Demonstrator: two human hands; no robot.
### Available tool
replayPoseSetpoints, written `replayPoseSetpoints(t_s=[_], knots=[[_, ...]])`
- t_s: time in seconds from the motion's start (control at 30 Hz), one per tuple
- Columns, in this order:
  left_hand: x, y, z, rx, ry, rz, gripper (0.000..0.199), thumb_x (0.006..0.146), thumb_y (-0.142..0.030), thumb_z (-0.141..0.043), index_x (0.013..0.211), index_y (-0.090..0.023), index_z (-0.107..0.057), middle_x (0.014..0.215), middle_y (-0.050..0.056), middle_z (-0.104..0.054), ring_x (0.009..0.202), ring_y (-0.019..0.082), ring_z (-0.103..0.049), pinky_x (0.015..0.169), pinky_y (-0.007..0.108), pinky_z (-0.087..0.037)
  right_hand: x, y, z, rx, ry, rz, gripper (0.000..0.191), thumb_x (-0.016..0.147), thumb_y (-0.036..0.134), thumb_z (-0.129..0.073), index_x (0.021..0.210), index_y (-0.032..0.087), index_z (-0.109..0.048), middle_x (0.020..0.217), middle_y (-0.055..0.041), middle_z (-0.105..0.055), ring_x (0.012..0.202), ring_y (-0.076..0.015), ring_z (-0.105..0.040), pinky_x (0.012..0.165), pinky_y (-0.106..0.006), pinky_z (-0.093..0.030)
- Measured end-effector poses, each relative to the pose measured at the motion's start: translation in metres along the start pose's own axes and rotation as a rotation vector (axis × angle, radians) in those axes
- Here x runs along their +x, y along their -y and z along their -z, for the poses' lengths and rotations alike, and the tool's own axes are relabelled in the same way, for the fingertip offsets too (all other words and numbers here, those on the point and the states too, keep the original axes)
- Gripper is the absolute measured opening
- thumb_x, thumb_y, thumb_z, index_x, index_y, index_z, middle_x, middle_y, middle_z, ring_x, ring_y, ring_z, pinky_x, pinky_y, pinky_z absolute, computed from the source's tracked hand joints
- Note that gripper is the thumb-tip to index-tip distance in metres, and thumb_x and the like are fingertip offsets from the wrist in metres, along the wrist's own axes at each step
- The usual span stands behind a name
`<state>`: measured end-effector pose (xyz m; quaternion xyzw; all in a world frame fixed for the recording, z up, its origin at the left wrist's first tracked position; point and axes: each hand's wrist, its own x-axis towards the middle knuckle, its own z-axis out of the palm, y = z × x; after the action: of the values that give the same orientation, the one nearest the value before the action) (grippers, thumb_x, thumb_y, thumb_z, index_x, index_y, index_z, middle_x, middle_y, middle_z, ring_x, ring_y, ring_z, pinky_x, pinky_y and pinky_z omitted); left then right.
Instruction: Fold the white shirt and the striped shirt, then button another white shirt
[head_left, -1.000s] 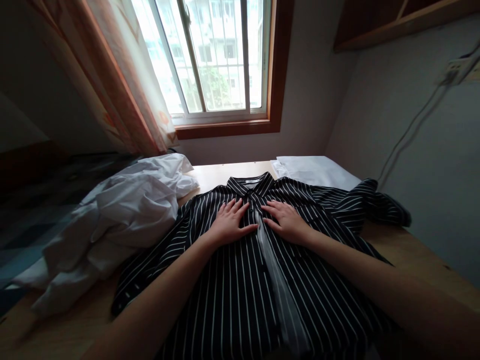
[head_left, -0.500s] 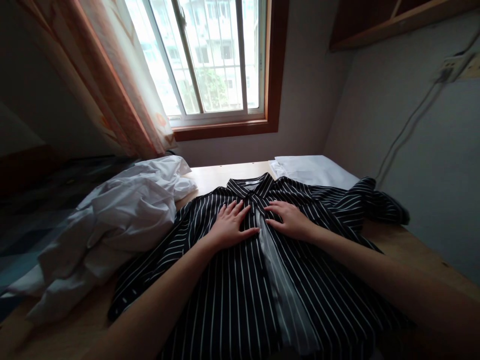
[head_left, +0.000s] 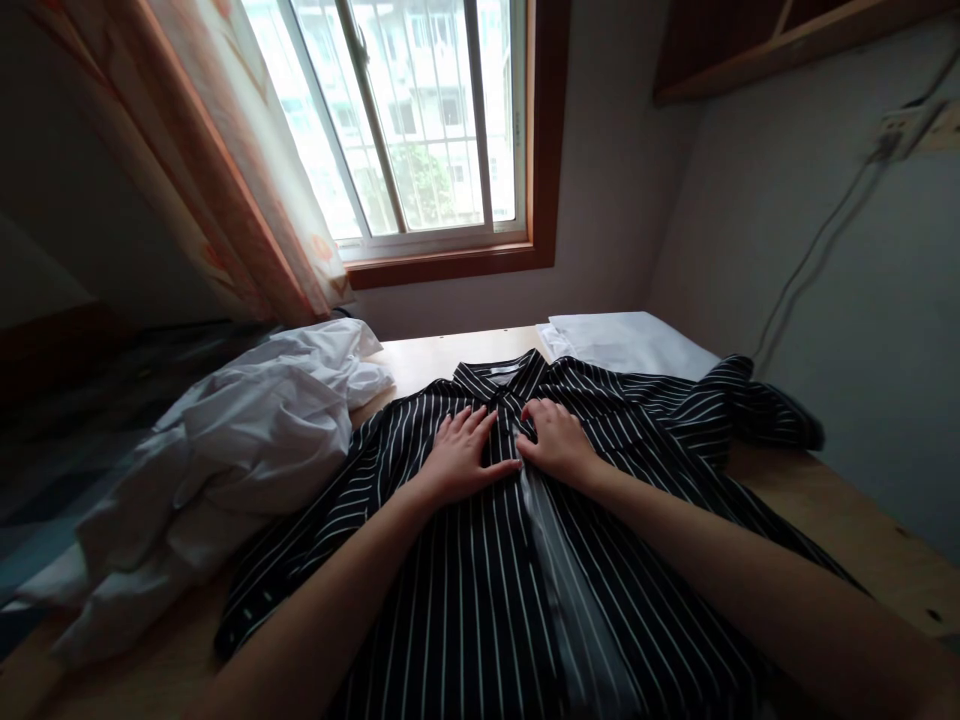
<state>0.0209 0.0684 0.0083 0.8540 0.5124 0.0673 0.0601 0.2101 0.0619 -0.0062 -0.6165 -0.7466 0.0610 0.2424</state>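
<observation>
Two bare hands rest on the black striped shirt (head_left: 465, 590), which lies front up on the worktop (head_left: 424, 350), beneath both grips. The left grip (head_left: 469, 455) is spread, palm down, its thumb reaching towards the front opening. The right grip (head_left: 551, 440) has bent fingers beside that opening; whether they pinch any cloth cannot be told.

Just beyond the grips is the collar (head_left: 474, 382); nearer the wearer, the opening widens over a greyish strip (head_left: 581, 640). To do this well, the left grip would best bear down lightly and evenly, holding its front panel steady, while the right eases the other edge in level, without dragging the collar askew. Fingertips suit the edge; a heavy palm could push creases into the stripes.

Left of the left grip is a crumpled white cloth (head_left: 255, 430); beyond the right grip, a flat white cloth (head_left: 630, 340), beside a bunched sleeve (head_left: 701, 415).
</observation>
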Motion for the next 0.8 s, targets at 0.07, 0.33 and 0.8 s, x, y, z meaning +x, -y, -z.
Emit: replayPoseSetpoints(t_s=[0.07,0.33,0.8], knots=[[0.003,-0.002,0.001,-0.029,-0.055,-0.002,0.066,0.088,-0.063,-0.051,0.140,-0.022,-0.048,0.152,0.009,-0.044,0.144,0.029,-0.031,0.119,0.048,-0.020,0.000,0.001,0.001,0.001,-0.001,-0.004,0.024,0.085,0.031,-0.056,0.105,0.019,-0.058,0.110,-0.0106,-0.062,0.104,-0.0278,-0.055,0.087,-0.038,-0.042],[0.021,-0.015,0.018,0.043,-0.101,-0.001,0.021,0.090,-0.035,-0.056,0.104,-0.023,-0.067,0.109,0.008,-0.063,0.109,0.026,-0.055,0.099,0.040,-0.043,0.003,-0.004,0.005,0.055,0.014,-0.011,0.020,0.084,0.025,-0.057,0.100,0.017,-0.066,0.103,-0.0107,-0.064,0.099,-0.0246,-0.059,0.088,-0.035,-0.044],[0.016,-0.035,0.003,-0.018,-0.155,0.230,0.021,0.091,-0.039,-0.055,0.094,-0.021,-0.066,0.114,0.009,-0.060,0.115,0.030,-0.050,0.098,0.045,-0.041,0.013,-0.018,0.006,0.228,-0.002,-0.005,0.018,0.083,0.016,-0.060,0.091,0.017,-0.076,0.095,-0.0081,-0.074,0.092,-0.0203,-0.067,0.087,-0.029,-0.050]])
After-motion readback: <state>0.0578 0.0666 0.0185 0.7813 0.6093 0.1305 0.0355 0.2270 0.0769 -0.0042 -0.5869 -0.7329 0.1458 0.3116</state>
